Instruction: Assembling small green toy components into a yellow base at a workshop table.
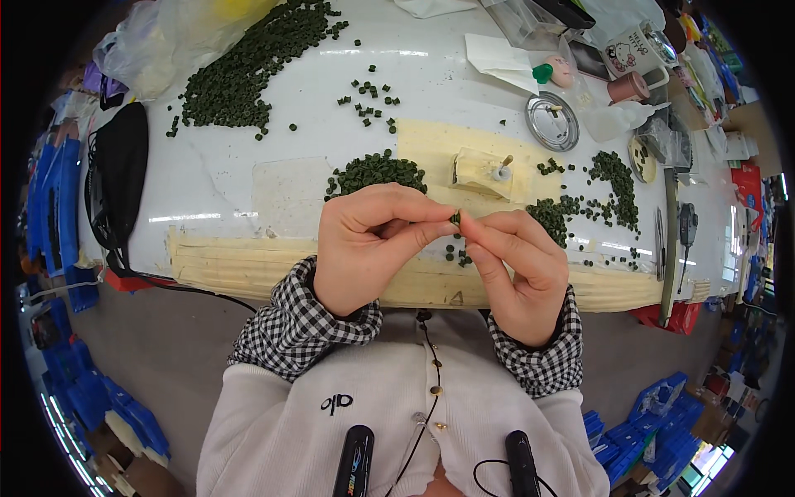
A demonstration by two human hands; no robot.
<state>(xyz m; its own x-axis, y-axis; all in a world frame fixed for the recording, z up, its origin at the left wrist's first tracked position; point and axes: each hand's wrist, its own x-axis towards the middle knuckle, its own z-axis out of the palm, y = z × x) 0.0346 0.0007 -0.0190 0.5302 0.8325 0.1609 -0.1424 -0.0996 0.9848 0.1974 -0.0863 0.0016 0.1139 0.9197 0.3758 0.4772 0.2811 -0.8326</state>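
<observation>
Between the fingertips of my left hand (368, 244) is a small dark green spool-shaped piece (455, 219), pinched at thumb and forefinger. My right hand (522, 261) meets it from the other side, its forefinger tip at the piece and its thumb a little lower; whether it grips the piece too is hard to see. Just beyond my left hand lies a heap of like green pieces (377, 172). A few loose ones (451, 253) lie below my fingertips. Farther off, on the yellow-taped area, stands a small taped block (482, 172) with a pin sticking up from it.
A large green pile (232, 79) spreads at the far left, with a scattered group (613, 186) at right. Round metal lid (552, 121), squeeze bottle (617, 122) and white mug (629, 51) stand far right. A black-handled screwdriver (687, 228) lies near the right edge; a black bag (120, 174) sits left.
</observation>
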